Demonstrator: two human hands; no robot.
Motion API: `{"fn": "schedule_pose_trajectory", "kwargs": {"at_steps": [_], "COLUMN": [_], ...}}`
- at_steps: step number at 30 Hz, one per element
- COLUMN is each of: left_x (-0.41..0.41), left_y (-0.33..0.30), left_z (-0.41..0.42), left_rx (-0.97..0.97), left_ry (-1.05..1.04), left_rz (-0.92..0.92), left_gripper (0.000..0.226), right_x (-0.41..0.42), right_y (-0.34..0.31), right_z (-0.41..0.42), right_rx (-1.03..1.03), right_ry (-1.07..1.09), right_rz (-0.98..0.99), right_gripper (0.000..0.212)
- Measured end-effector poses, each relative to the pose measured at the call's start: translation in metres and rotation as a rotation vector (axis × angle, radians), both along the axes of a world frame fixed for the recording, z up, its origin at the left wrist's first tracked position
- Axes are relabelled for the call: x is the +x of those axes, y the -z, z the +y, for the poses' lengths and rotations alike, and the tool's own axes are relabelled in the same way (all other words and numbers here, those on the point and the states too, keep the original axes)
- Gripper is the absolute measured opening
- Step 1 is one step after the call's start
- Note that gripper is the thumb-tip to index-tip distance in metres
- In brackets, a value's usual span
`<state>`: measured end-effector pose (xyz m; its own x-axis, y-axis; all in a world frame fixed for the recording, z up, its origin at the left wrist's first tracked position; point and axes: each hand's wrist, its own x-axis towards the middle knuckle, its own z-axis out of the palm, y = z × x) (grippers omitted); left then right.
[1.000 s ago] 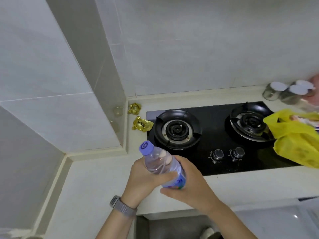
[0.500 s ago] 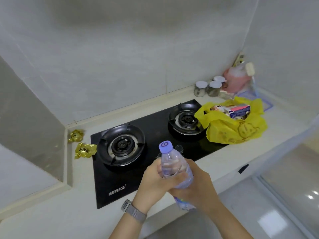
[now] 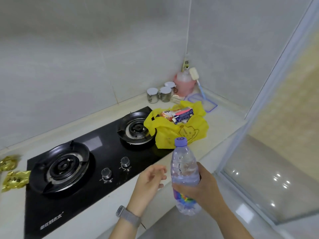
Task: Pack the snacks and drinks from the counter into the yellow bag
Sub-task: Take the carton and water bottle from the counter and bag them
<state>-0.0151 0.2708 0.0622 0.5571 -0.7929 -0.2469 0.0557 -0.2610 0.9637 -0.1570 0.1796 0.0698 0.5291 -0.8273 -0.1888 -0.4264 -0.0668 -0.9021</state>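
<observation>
Our right hand [image 3: 201, 184] has its fingers wrapped round the clear plastic water bottle with a purple cap [image 3: 184, 171], near the floppy yellow bag [image 3: 179, 131]. Our left hand [image 3: 149, 178] hangs loose, holding nothing. Some snacks sit inside the bag already. Two shiny gold snack packets [image 3: 13, 175] wait on the counter [image 3: 222, 121].

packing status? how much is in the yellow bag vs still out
Done: a carton and snack packs already sit in the open yellow bag. In hand: the right hand grips a water bottle short of the bag; the left hand is open. Left: two gold packets on the counter, far left.
</observation>
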Motion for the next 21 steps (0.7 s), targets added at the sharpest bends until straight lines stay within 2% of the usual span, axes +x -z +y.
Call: {"fn": "schedule_pose_trajectory", "kwargs": {"at_steps": [3, 8, 13, 21], "left_x": [-0.014, -0.026, -0.020, 0.009], "left_y": [0.003, 0.002, 0.002, 0.013], "left_z": [-0.025, -0.063, -0.108, -0.185], "left_rx": [0.016, 0.067, 0.075, 0.079], "left_ry": [-0.003, 0.028, 0.048, 0.055], "left_rz": [-0.015, -0.057, -0.088, -0.024], "left_gripper": [0.018, 0.018, 0.016, 0.019], "right_x": [-0.017, -0.039, -0.047, -0.028], "right_y": [0.002, -0.003, -0.005, -0.001], "right_z": [-0.022, -0.057, -0.094, -0.163], "right_rx": [0.005, 0.028, 0.037, 0.034], "right_ry": [0.025, 0.076, 0.138, 0.207], "right_rz": [0.011, -0.023, -0.079, -0.066], "right_gripper": [0.052, 0.049, 0.059, 0.053]}}
